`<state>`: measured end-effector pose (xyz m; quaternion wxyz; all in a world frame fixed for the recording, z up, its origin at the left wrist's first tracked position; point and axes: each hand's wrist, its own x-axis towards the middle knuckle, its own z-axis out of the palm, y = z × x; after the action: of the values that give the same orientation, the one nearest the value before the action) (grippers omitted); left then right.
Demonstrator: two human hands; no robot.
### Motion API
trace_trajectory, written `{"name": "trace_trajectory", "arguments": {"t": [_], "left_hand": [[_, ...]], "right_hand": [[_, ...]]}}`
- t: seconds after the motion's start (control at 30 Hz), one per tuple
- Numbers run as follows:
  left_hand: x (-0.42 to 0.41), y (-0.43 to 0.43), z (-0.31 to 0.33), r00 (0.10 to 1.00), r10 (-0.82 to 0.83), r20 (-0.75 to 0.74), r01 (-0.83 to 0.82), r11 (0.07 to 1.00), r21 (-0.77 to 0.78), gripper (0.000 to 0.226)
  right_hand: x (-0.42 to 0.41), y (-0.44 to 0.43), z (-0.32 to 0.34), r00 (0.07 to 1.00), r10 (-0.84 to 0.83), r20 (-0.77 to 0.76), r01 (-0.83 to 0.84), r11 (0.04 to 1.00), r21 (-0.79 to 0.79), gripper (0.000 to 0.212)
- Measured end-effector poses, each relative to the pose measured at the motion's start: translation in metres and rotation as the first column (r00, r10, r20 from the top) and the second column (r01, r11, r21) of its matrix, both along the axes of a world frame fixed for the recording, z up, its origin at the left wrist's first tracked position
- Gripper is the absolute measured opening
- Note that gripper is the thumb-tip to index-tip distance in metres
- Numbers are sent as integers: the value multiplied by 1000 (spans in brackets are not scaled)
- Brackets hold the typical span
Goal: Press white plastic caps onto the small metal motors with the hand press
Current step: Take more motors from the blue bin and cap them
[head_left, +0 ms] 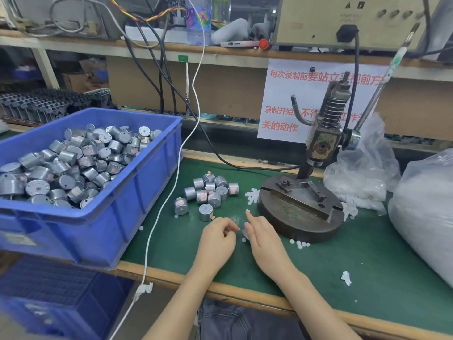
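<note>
Curled in on themselves, the fingers of the left hand (218,239) close toward a tiny pale speck at their tips, though I cannot tell whether they actually pinch it. The right hand (263,233) lies looser, its index finger stretched forward and touching one white cap (247,211) on the green mat (367,261). More loose caps (253,196) sit heaped just beside the base of the hand press (300,212), and a few lie near its front edge. The small motors (210,192) stand clustered on the mat just beyond both hands, none on the press fixture, with many more in the blue bin (137,192) to the left. By my judgement a cap is being picked up. So small a part could slip from the fingertips and roll among the strays. Seated crooked on a motor shaft, it would likely be crushed or jammed when the lever (382,82) comes down. Fingers left under the ram are the other hazard.
</note>
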<state>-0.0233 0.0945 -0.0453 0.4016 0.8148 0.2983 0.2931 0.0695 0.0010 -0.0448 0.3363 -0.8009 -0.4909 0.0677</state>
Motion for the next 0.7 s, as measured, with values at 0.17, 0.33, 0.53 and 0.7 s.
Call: {"name": "trace_trajectory", "arguments": {"t": [0.17,0.33,0.53,0.7], "left_hand": [[1,-1,-1,1000,-2,-24,4,998,61,26],[-1,-3,2,999,-13,-37,16,997,79,27],[-1,-5,4,1000,-8,-26,10,998,69,26],[-1,-2,3,1000,-7,-10,7,998,57,26]], "right_hand": [[2,1,-1,1000,-5,25,5,1000,-14,44],[1,2,-1,988,12,154,2,996,-88,46],[-2,3,-3,950,27,310,17,990,-139,50],[-4,5,-2,929,71,363,-18,989,-147,49]]}}
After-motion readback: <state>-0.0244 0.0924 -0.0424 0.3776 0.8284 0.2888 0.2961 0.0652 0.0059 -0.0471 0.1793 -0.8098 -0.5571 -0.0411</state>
